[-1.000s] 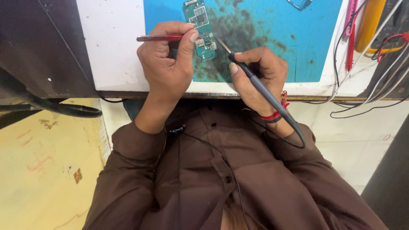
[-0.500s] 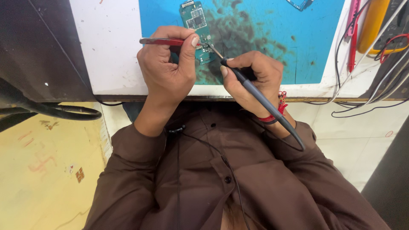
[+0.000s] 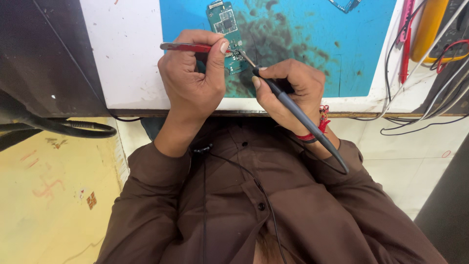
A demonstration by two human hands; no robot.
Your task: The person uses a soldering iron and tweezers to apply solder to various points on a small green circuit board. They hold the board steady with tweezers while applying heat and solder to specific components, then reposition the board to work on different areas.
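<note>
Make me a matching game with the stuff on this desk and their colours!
Things:
1. circuit board
2. work mat
3. tool in the left hand
4. soldering iron handle in the right hand

Colours:
A. red
B. dark grey
C. green
D. blue

Pairs: 1-C, 2-D, 3-A, 4-B

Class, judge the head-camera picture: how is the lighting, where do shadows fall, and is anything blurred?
Head view: even, bright light; soft shadow under the left hand and right hand on the blue mat; circuit board and soldering iron sharp; no strong glare.
</note>
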